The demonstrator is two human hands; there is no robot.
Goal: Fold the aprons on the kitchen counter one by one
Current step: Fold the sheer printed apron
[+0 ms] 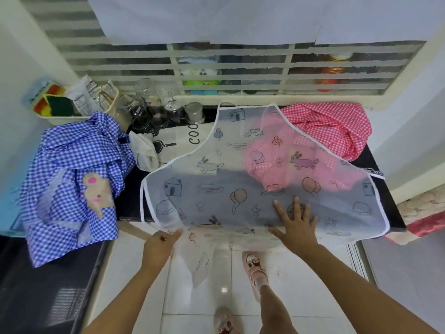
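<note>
Sheer apron (216, 189) spread on desk (128, 195), bib away, hem hanging off the front edge. Right hand (297, 222) lies flat on it, fingers (296, 207) splayed wide. Left hand (161, 239) pinches the hanging hem. Best to keep it pinned, lift the hem squarely and smooth before creasing; the cloth looks slippery.

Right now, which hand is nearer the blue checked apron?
Left. The left hand pinches the sheer apron at its hem, just right of the blue checked apron; the right hand rests flat on it, farther right.
</note>
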